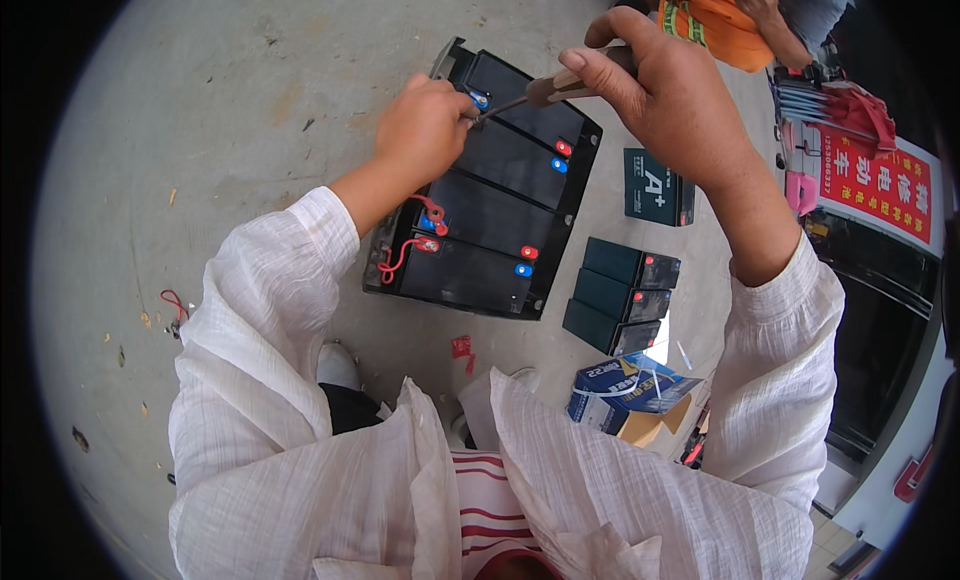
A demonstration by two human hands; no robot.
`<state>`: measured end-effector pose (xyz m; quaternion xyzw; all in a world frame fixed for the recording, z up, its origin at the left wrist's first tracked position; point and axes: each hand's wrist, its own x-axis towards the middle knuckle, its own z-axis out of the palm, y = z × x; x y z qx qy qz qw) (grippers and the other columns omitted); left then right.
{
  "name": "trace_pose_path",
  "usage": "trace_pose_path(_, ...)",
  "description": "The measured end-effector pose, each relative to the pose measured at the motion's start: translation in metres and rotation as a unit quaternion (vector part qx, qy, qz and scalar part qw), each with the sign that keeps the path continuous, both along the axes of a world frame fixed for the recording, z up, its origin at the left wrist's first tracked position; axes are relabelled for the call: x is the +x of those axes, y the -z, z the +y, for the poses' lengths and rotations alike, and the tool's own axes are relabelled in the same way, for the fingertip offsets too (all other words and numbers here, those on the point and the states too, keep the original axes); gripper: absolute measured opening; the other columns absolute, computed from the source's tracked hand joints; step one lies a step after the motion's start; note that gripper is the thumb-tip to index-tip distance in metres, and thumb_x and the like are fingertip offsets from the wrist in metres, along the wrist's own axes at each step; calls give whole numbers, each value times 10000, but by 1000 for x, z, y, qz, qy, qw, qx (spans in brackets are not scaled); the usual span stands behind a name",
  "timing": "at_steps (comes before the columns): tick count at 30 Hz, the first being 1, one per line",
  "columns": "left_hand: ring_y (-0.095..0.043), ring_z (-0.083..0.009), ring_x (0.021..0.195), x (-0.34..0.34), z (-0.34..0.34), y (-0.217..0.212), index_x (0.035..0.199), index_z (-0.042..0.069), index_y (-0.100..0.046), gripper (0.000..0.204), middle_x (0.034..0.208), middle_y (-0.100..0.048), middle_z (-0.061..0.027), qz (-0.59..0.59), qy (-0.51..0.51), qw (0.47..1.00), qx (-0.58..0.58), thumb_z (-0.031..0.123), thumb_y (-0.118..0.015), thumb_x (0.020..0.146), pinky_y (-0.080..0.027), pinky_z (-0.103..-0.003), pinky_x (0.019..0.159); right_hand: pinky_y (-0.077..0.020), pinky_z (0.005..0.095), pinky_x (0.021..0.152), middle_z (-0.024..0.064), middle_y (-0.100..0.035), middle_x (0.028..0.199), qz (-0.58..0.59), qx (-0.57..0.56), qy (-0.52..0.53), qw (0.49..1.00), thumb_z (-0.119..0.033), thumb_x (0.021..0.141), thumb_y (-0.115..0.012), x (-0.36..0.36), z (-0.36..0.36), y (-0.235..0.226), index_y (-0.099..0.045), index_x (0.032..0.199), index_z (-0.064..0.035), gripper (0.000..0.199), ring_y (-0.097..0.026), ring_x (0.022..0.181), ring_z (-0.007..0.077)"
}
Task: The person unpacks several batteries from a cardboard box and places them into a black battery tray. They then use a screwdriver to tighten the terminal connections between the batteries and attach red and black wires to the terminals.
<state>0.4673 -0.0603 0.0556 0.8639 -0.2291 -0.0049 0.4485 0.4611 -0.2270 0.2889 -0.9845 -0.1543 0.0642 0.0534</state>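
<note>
My right hand (670,100) is wrapped round the brown handle of a screwdriver (545,90). Its shaft slants down to the left, the tip reaching a terminal close to the fingertips of my left hand (415,125). Those fingers are pinched together at the far left edge of a black battery case (575,185); what they hold is hidden. Several black batteries (490,215) sit side by side in the case, with red and blue terminals. A blue terminal (479,100) shows beside my left fingertips. Red wires (395,258) curl from terminals at the case's near left.
Right of the case stand a dark green battery (645,185) and a row of three more batteries (607,290). An opened blue carton (625,390) lies nearer. A loose red wire (175,302) is on the floor at left. Another person in orange (720,15) is at the far right.
</note>
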Motion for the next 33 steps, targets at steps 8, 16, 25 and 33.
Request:
trace_pose_path(8,-601,-309,969,1,-1,3,967,113,-798,147,910,-697,-52,-7,1,1000,1,110,-739,833,-526,-422,830,-514,300,629,120,-702,836,-18,-42,-27,999,-317,988,-714,1,-3,3,-586,1233,-42,390,-684,724,185)
trace_pose_path(16,-600,-314,956,1,0,0,968,114,-800,148,911,-697,-59,-3,1,1000,4,106,-742,832,-524,-424,812,-569,348,680,116,-751,797,0,-69,-9,998,-295,960,-700,-2,3,-2,-589,1192,-46,358,-751,788,278)
trace_pose_path(25,-602,-315,959,0,5,1,959,110,-799,142,903,-694,-63,-2,-1,1000,-3,99,-744,829,-524,-426,810,-548,400,669,128,-724,814,-16,-84,-15,996,-391,948,-701,-5,11,-2,-622,1175,-63,407,-728,804,315)
trace_pose_path(33,-600,-340,946,0,-3,-2,913,68,-786,124,899,-680,-103,18,8,999,-25,43,-753,797,-505,-437,822,-541,446,646,119,-725,794,-41,11,-34,999,-389,932,-722,-8,2,0,-623,1062,-56,371,-713,752,339)
